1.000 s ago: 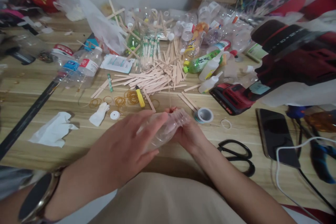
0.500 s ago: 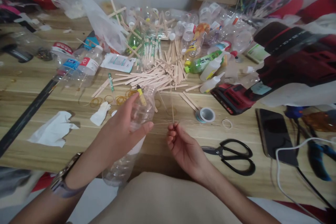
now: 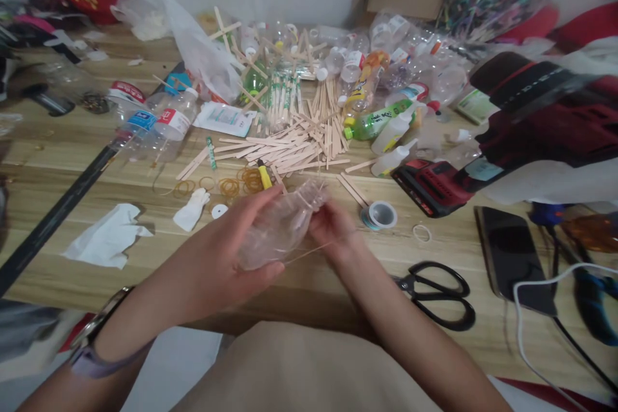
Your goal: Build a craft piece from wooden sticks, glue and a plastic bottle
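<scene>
My left hand (image 3: 241, 251) is wrapped round a clear plastic bottle (image 3: 280, 222), which tilts with its neck up and to the right. At the neck, my right hand (image 3: 333, 228) is closed, slightly blurred, with its fingertips hidden beside the bottle mouth. A thin pale string (image 3: 309, 252) runs from near my left thumb to my right hand. Just beyond my left fingers lies a small yellow tool with a black end (image 3: 264, 175). Wooden craft sticks (image 3: 290, 151) are heaped behind the bottle.
Scissors (image 3: 437, 293), a phone (image 3: 514, 257) and a red-black power drill (image 3: 434, 187) lie to the right. A spool (image 3: 380, 214) stands nearer the middle. Rubber bands (image 3: 229, 187), crumpled tissue (image 3: 109, 235) and a long black bar (image 3: 58, 212) are on the left. Several bottles crowd the back.
The bottle's neck has swung down and to the right, towards my right hand. My right hand has moved slightly up and right, against the neck. The string now slants along the bottle.
</scene>
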Tool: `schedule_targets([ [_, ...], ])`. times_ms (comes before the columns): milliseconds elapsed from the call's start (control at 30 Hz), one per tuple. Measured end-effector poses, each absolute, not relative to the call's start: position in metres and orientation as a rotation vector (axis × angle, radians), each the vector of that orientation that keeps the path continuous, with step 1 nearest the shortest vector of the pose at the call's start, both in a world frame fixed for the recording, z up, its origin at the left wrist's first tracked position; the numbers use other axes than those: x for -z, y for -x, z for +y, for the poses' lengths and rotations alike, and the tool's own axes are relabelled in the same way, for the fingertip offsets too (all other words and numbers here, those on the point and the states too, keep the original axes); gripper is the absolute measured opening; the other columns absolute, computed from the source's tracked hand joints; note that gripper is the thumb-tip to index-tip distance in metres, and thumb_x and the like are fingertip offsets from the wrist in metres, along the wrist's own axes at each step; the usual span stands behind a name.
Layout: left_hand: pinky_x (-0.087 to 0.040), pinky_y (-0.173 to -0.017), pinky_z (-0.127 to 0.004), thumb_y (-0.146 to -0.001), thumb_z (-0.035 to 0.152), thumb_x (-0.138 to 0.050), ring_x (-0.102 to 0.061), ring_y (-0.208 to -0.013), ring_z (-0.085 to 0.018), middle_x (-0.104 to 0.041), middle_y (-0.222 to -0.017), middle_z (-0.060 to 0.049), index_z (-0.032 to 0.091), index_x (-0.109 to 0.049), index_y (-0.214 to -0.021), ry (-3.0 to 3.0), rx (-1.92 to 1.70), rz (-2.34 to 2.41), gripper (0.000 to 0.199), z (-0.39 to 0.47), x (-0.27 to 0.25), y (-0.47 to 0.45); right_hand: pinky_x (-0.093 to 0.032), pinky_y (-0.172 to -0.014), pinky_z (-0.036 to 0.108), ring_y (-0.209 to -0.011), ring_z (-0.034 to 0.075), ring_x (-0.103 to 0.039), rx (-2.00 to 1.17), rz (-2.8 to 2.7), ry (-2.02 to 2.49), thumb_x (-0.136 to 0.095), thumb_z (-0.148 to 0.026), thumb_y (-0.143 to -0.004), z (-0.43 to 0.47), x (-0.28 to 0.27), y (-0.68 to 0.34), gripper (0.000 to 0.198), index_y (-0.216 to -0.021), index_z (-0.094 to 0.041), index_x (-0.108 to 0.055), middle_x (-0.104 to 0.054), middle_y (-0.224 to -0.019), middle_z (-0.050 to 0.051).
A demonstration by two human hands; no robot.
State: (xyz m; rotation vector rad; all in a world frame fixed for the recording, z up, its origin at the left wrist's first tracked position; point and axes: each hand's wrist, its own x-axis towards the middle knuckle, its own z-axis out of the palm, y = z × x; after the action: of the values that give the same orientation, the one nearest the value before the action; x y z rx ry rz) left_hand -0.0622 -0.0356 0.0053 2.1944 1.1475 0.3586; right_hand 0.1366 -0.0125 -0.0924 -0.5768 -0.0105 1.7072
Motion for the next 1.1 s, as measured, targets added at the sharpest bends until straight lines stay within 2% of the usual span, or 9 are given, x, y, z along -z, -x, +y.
schedule_targets([
  [167, -0.046, -0.105, -0.048, -0.084, 0.023, -0.055, -0.051, -0.130, -0.030, -0.049, -0.145, -0.013, 0.024, -0.028, -0.145, -2.420, -0.192, 1.225, 0.067, -0.029, 0.006, 0.064, -0.046, -0.050, 0.010, -0.049, 0.003, -0.048, -1.528, -0.089, 0.473, -0.073, -0.007, -0.079, -0.005, 0.069, -0.187, 0.022, -0.074, -0.026, -0.063, -0.058, -0.063, -0.012],
  [267, -0.047, -0.100, -0.050, -0.081, 0.017, -0.052, -0.055, -0.122, -0.032, -0.057, -0.134, -0.015, 0.019, -0.035, -0.142, -2.606, -0.077, 1.249, 0.063, -0.020, 0.015, 0.059, -0.047, -0.052, 0.014, -0.051, 0.005, -0.048, -1.517, -0.132, 0.490, -0.078, -0.013, -0.076, -0.013, 0.069, -0.191, 0.020, -0.076, -0.027, -0.064, -0.060, -0.065, -0.011],
  [400, -0.047, -0.097, -0.053, -0.079, 0.011, -0.049, -0.057, -0.118, -0.034, -0.061, -0.128, -0.014, 0.018, -0.045, -0.135, -2.694, 0.067, 1.357, 0.057, -0.011, 0.022, 0.050, -0.047, -0.053, 0.017, -0.054, 0.007, -0.048, -1.546, -0.159, 0.557, -0.083, -0.025, -0.073, -0.022, 0.079, -0.180, 0.018, -0.078, -0.029, -0.066, -0.061, -0.067, -0.010],
  [533, -0.043, -0.103, -0.057, -0.086, 0.027, -0.056, -0.051, -0.124, -0.038, -0.059, -0.130, -0.019, 0.013, -0.053, -0.127, -2.645, -0.157, 1.333, 0.043, -0.014, 0.021, 0.030, -0.045, -0.051, 0.017, -0.054, 0.007, -0.047, -1.599, -0.182, 0.651, -0.084, -0.031, -0.071, -0.028, 0.082, -0.175, 0.020, -0.080, -0.028, -0.066, -0.060, -0.066, -0.009],
  [633, -0.043, -0.108, -0.048, -0.096, 0.029, -0.043, -0.050, -0.130, -0.028, -0.056, -0.137, -0.015, 0.016, -0.046, -0.135, -2.429, -0.522, 1.233, 0.041, -0.019, 0.021, 0.004, -0.044, -0.049, 0.016, -0.052, 0.006, -0.048, -1.643, -0.192, 0.736, -0.088, -0.034, -0.065, -0.032, 0.080, -0.173, 0.027, -0.080, -0.025, -0.068, -0.061, -0.064, -0.007],
  [767, -0.048, -0.102, -0.044, -0.095, 0.029, -0.042, -0.057, -0.124, -0.025, -0.059, -0.136, -0.012, 0.020, -0.047, -0.137, -2.015, -0.567, 1.271, 0.042, -0.018, 0.029, -0.027, -0.044, -0.049, 0.013, -0.050, 0.005, -0.049, -1.662, -0.207, 0.832, -0.090, -0.034, -0.062, -0.035, 0.079, -0.171, 0.029, -0.078, -0.021, -0.070, -0.057, -0.055, -0.006],
  [833, -0.051, -0.095, -0.042, -0.093, 0.028, -0.045, -0.065, -0.110, -0.024, -0.067, -0.123, -0.010, 0.019, -0.049, -0.135, -1.860, -0.495, 1.289, 0.043, -0.013, 0.032, -0.034, -0.042, -0.047, 0.013, -0.049, 0.005, -0.049, -1.646, -0.217, 0.872, -0.091, -0.033, -0.061, -0.037, 0.079, -0.171, 0.028, -0.076, -0.019, -0.071, -0.055, -0.053, -0.006],
  [967, -0.052, -0.083, -0.038, -0.091, 0.028, -0.048, -0.068, -0.093, -0.023, -0.074, -0.102, -0.007, 0.020, -0.065, -0.112, -1.787, -0.425, 1.274, 0.028, -0.008, 0.031, -0.035, -0.041, -0.045, 0.013, -0.048, 0.005, -0.049, -1.612, -0.228, 0.943, -0.092, -0.031, -0.059, -0.039, 0.080, -0.173, 0.027, -0.074, -0.018, -0.073, -0.056, -0.054, -0.005],
  [1100, -0.047, -0.075, -0.032, -0.091, 0.027, -0.050, -0.066, -0.085, -0.020, -0.073, -0.090, -0.003, 0.022, -0.068, -0.091, -1.825, -0.437, 1.216, 0.018, -0.009, 0.033, -0.034, -0.042, -0.046, 0.014, -0.049, 0.005, -0.049, -1.604, -0.237, 1.001, -0.093, -0.032, -0.056, -0.039, 0.080, -0.174, 0.029, -0.074, -0.018, -0.075, -0.060, -0.058, -0.003],
])
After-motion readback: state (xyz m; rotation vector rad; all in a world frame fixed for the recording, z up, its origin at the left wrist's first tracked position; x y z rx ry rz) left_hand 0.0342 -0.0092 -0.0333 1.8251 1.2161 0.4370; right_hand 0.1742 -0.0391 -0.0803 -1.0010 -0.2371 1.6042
